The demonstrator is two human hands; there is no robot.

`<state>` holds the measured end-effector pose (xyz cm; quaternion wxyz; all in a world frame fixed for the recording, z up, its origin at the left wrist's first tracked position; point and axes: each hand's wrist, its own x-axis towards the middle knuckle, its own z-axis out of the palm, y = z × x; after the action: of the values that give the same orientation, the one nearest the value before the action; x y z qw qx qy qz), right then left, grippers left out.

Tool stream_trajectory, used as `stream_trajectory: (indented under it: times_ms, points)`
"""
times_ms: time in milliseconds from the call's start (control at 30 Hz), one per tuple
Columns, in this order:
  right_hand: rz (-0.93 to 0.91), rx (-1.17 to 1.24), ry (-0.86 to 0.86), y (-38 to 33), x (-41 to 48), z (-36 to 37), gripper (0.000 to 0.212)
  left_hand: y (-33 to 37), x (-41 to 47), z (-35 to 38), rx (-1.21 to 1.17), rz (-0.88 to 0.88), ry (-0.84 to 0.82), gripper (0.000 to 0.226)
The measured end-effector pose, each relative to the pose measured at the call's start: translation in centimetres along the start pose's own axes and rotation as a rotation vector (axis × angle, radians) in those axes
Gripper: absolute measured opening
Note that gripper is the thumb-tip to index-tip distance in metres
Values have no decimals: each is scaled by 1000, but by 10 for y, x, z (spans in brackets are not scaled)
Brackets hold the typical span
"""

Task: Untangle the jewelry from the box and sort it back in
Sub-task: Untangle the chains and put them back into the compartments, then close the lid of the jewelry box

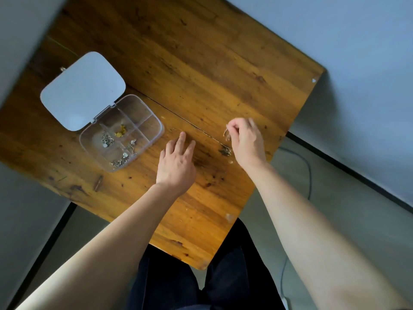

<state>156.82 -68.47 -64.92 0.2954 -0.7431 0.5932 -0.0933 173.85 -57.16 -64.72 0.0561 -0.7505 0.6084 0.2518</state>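
The right hand (pixel 245 142) pinches a thin gold chain (pixel 226 134) near the table's (pixel 201 63) right edge; the left hand (pixel 176 162) hovers, fingers spread, beside the open box (pixel 154 135).

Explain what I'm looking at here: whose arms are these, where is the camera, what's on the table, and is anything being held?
No machine here: a person wears one camera on the head, looking down at their own bare arms and dark trousers. The wooden table holds a clear compartment box with its white lid flipped open. Inside lie silver pieces, a silver chain and gold pieces. The right hand pinches a thin gold-coloured chain, lifted off a small tangle on the wood. The left hand hovers open with fingers spread, holding nothing.
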Motion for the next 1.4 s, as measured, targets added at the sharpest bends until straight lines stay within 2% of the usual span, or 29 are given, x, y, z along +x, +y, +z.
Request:
stream_trajectory:
  times_ms: [100,200,267,467,600,700,833,933,1000,1100,1200,1300,1400]
  points:
    - [-3,80,146,-7,34,-13,18,0,1,0,-7,-8,13,62]
    - [5,126,205,-9,61,-22,17,-2,1,-2,5,-2,23,61]
    - [53,133,188,-6,70,-23,17,-4,2,-3,16,2,28,60]
    - [375,143,120,15,61,-10,24,-7,3,-4,31,33,47,58]
    - [477,144,158,9,48,-7,30,-7,3,-8,12,36,21,57]
    - [460,177,141,-7,37,-5,32,-10,6,-21,-167,-6,19,46]
    - [328,220,67,-42,36,9,34,-26,0,-54,-454,-31,247,30]
    - [264,249,-30,-75,42,25,35,-55,-10,-77,-548,-28,440,26]
    - [206,261,-131,-94,44,38,36,-84,-14,-87,-579,-115,540,32]
    - [136,264,-291,-117,41,56,44,-131,-9,-97,-639,-503,637,51]
    - [92,153,-387,-132,33,72,56,-173,3,-106,-812,-833,569,73]
    - [56,54,-370,-138,22,82,54,-195,15,-110,-1173,-922,524,81]
    - [70,118,-322,-139,17,88,43,-198,21,-114,-1309,-966,582,75]
